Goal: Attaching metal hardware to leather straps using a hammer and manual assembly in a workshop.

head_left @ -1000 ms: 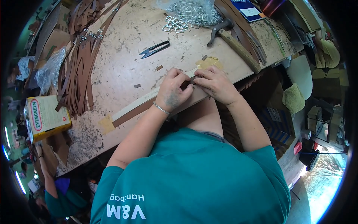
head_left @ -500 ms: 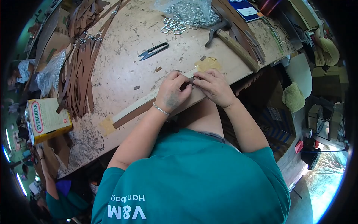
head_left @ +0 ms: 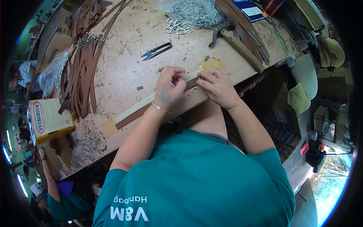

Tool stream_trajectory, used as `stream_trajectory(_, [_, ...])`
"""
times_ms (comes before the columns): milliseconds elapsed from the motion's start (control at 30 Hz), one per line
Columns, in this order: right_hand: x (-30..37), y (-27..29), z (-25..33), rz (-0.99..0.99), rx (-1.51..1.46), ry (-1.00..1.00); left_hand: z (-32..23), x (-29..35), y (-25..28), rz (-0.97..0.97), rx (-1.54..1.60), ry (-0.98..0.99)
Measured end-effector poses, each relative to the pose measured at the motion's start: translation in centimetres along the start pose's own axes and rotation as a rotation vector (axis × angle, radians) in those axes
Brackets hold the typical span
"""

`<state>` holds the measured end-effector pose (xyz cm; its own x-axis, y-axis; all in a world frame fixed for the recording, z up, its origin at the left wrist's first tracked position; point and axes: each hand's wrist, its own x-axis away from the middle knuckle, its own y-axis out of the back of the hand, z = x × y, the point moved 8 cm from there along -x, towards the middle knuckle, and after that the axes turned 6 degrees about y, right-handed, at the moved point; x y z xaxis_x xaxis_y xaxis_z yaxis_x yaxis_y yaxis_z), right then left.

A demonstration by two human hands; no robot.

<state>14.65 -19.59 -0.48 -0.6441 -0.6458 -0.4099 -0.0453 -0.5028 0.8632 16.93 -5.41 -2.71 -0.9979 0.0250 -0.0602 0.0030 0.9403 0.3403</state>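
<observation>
Overhead view of a person in a teal shirt working at a worn wooden bench (head_left: 124, 72). Just above the centre of the frame, the left hand (head_left: 169, 87) and the right hand (head_left: 216, 87) meet over one end of a long brown leather strap (head_left: 151, 106), which lies flat along the near edge of the bench and runs down toward the left of the frame. The grip of each hand is closed in a pinch on the strap's upper-right end: the left thumb and fingers curl over it from the left, and the right fingertips press it from the right, with only a narrow piece of strap showing between them. A thin metal bracelet (head_left: 160, 108) circles the left wrist.

Just above the hands lies a yellowish patch (head_left: 211, 64) on the bench surface. Black thread snips (head_left: 157, 51) rest above and to the left of the hands, well apart from them. At the top centre of the frame are a clear bag of metal buckles (head_left: 194, 11) and loose buckles (head_left: 176, 26) beside it; a hammer (head_left: 234, 39) lies to their right. A heap of brown leather strips (head_left: 81, 64) fills the upper left. A yellow cardboard box (head_left: 49, 119) sits at the left edge.
</observation>
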Motion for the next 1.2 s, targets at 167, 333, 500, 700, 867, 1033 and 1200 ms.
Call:
stream_trajectory(167, [0.4,-0.1,-0.6,-0.015,-0.009,-0.001,-1.0,0.9,0.4,0.081,-0.110,-0.052])
stream_trajectory(333, [0.1,-0.2,-0.4,-0.003,-0.009,0.004,-2.2,2.1,-0.8,0.131,-0.353,-0.242])
stream_trajectory(500, [0.0,-0.1,-0.6,-0.008,-0.050,0.011,-2.3,2.1,-0.7,0.094,-0.400,-0.263])
stream_trajectory(700, [-0.1,0.0,-0.6,-0.018,-0.067,0.014,-2.0,1.9,-0.7,0.108,-0.364,-0.269])
stream_trajectory(867, [-0.1,0.1,-0.5,-0.016,-0.051,0.019,-2.1,2.1,-0.7,0.074,-0.404,-0.267])
stream_trajectory(1033, [-0.2,0.1,-0.2,0.030,0.006,0.011,-2.4,2.2,-0.8,0.058,-0.421,-0.276])
stream_trajectory(1200, [-0.4,0.2,0.9,0.049,0.139,0.071,-3.3,3.1,-1.4,0.079,-0.535,-0.437])
